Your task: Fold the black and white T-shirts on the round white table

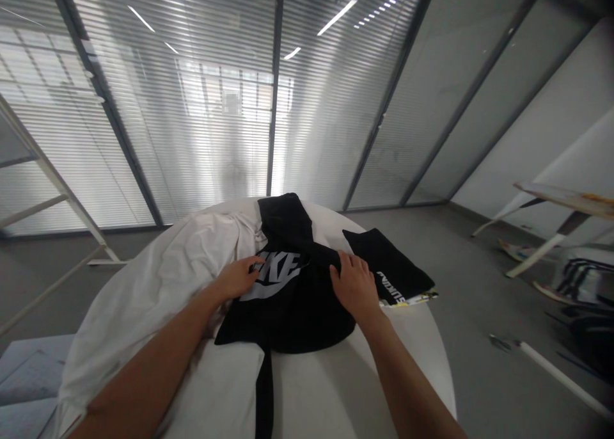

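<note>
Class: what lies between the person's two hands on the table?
In the head view, the black cloth garment with a pale printed logo lies between the left hand and right hand; both rest on it.

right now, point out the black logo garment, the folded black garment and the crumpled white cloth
black fabric garment with white logo (292, 311): head view, plain lower front
folded black fabric garment (378, 256): head view, its middle
crumpled white cloth (158, 279): head view, middle fold
</note>
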`<state>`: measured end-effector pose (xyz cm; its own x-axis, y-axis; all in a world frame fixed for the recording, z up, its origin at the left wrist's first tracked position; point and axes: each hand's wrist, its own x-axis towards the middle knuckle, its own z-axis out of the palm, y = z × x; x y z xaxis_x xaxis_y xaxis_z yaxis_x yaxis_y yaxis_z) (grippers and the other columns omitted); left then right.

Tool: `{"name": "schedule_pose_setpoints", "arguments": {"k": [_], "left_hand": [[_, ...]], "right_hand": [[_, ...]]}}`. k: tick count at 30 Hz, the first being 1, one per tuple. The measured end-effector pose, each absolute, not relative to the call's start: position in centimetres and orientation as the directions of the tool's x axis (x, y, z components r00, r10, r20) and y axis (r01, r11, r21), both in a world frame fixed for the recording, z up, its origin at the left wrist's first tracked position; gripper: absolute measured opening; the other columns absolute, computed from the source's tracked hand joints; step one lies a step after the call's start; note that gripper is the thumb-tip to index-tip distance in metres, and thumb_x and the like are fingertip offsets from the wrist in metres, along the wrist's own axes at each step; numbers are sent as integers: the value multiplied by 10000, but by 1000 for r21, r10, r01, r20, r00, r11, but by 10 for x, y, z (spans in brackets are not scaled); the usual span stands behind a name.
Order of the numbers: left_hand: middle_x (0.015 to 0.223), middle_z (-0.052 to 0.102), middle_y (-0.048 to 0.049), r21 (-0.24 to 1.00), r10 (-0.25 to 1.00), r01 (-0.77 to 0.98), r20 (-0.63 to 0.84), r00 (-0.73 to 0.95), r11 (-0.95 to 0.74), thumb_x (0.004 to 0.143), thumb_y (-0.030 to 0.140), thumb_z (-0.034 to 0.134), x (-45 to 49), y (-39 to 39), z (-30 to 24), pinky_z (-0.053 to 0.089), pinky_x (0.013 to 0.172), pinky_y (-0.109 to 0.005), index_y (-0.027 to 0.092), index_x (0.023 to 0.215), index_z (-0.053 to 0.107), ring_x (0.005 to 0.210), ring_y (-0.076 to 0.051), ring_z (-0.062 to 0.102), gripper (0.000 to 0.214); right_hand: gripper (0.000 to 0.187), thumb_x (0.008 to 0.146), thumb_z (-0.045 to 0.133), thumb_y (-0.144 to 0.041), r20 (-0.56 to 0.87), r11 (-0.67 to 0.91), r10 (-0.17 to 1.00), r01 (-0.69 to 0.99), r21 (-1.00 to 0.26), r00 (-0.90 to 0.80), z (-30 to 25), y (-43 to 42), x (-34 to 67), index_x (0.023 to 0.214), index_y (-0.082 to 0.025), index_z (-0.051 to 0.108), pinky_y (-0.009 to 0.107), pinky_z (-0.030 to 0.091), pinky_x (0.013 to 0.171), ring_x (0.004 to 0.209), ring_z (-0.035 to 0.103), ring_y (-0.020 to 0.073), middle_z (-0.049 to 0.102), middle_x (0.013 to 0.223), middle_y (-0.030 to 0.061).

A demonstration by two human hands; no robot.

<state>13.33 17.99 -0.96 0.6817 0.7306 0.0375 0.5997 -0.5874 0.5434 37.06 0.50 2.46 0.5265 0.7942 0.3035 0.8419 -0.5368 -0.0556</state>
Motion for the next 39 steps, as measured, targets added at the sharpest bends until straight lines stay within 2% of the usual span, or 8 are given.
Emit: {"name": "schedule_pose_setpoints", "arguments": {"k": [9,12,15,20,23,30,35,39], "left_hand": [[967,738,-38,510,713,595,56,699,-622,873,234,444,135,179,-10,434,706,-262,236,1160,689,761,-178,660,378],[995,737,-33,499,715,602,51,697,-623,875,241,443,135,180,-10,439,722,-265,246,1148,694,789,-183,665,370],[1036,735,-31,495,711,600,53,701,-629,877,248,444,134,180,-10,446,763,-268,254,1151,690,858,-192,671,369],[1090,728,-41,476,704,603,49,709,-640,879,254,443,134,179,-9,449,803,-274,248,1153,689,939,-206,670,368],[1074,732,-41,454,708,622,28,706,-639,880,255,440,135,177,-8,451,798,-284,255,1146,692,914,-207,675,367],[967,743,-51,443,717,644,-4,697,-623,879,260,443,136,172,-2,450,784,-287,247,1136,700,886,-214,678,364],[969,742,-55,428,717,654,-18,697,-624,881,278,432,136,169,2,458,771,-295,250,1125,703,889,-229,681,366],[1051,730,-62,372,720,675,-25,694,-638,889,303,427,138,166,2,463,805,-323,267,1149,685,947,-249,671,368]], "right_hand": [[881,833,601,-555,155,-548,825,836,-21,544,0,12,373,1543,-241,185,498,281,1039,1411,250,366,226,1568,196],[952,775,642,-587,89,-565,817,821,-80,570,8,15,381,1539,-236,195,496,298,1015,1350,336,379,364,1495,183],[921,764,652,-575,69,-557,825,828,-68,561,16,12,383,1520,-232,253,505,301,985,1266,412,379,505,1355,168],[856,720,731,-470,189,-467,872,884,39,452,24,-2,364,1460,-242,366,562,179,1046,1217,440,358,563,1236,145],[786,736,727,-414,157,-402,907,915,46,390,29,-7,353,1426,-217,407,597,119,1072,1203,466,345,590,1191,136],[426,846,605,-385,57,-464,884,885,-25,465,42,-10,368,1219,-183,571,375,397,926,1134,550,294,563,1185,152],[441,831,632,-476,-95,-443,893,897,-14,439,37,-12,367,1146,-168,604,384,430,879,1107,571,308,599,1128,151],[514,831,642,-513,-55,-464,885,886,-13,463,28,-5,357,1238,-210,559,401,448,841,1162,530,329,561,1229,149]]}}
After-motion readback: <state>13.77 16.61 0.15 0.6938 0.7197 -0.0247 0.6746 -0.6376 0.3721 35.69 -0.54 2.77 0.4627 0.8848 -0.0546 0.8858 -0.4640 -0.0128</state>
